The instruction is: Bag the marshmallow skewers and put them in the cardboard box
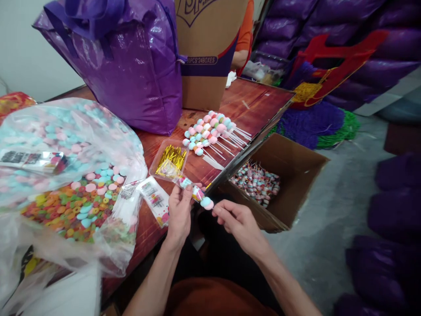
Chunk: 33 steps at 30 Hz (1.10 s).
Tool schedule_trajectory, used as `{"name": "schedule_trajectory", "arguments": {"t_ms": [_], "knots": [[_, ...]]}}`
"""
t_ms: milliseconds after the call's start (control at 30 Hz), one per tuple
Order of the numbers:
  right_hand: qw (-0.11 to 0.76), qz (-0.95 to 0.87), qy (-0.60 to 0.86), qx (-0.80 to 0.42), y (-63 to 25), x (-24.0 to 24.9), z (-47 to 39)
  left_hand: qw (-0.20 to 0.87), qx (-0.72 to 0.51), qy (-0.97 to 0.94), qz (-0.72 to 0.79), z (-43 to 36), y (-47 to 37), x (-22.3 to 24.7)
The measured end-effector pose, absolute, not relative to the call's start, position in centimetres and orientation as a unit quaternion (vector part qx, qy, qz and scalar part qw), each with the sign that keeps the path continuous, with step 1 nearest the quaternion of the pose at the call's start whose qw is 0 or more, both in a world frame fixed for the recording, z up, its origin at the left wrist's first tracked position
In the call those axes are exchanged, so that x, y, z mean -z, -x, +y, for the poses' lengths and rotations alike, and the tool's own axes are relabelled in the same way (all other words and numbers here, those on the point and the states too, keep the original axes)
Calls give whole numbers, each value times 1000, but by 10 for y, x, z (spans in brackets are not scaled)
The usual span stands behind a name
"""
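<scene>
Left hand (180,206) is pinching a clear printed wrapper (187,181), thumb against fingers, barely any gap. Candy skewer (207,203) is sitting partly inside, blue and pink end poking out, hovering just off the worktop's (259,98) near edge. Right hand (233,216) is gripping narrowly at the pink end; stick is mostly hiding behind fingertips. Two-sided hold is probably keeping wrapper and skewer lined up.

Unwrapped skewers (210,129) are lying in a heap along the near edge, sticks pointing toward it, likely for easy grabbing. Clear tray of gold ties (173,159) is standing beside them, seemingly within left-hand reach. Open carton (297,175) is waiting below the near edge, holding wrapped pieces (258,182), presumably for short drops. Loose candies (66,208) are filling a plastic bag toward the worktop's left end.
</scene>
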State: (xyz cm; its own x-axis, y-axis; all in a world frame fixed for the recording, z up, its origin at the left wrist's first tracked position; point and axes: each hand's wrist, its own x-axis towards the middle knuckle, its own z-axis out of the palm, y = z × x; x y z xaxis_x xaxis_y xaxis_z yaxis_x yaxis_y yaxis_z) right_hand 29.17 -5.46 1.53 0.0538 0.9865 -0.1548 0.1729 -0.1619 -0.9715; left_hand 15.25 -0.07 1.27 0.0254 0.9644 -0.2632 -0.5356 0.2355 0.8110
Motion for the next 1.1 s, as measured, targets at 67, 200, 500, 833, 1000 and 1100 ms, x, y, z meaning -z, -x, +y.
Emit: {"name": "schedule_trajectory", "arguments": {"t_ms": [67, 200, 500, 833, 1000, 1100], "knots": [[432, -473, 592, -489, -286, -15, -51, 664, -552, -287, 416, -3, -155, -11], [438, -493, 605, -445, -281, -17, -48, 700, -524, -280, 396, -3, -152, -13], [439, -585, 610, -306, -275, -12, -51, 717, -503, -271, 400, -3, -151, -18], [451, -602, 600, -272, -268, -6, -55, 732, -518, -204, 392, 1, -142, -23], [447, -600, 611, -258, -264, -6, -57, 713, -541, -200, 398, 1, -149, -23], [442, -599, 619, -251, -262, -7, -54, 719, -540, -204, 386, 0, -150, -22]]}}
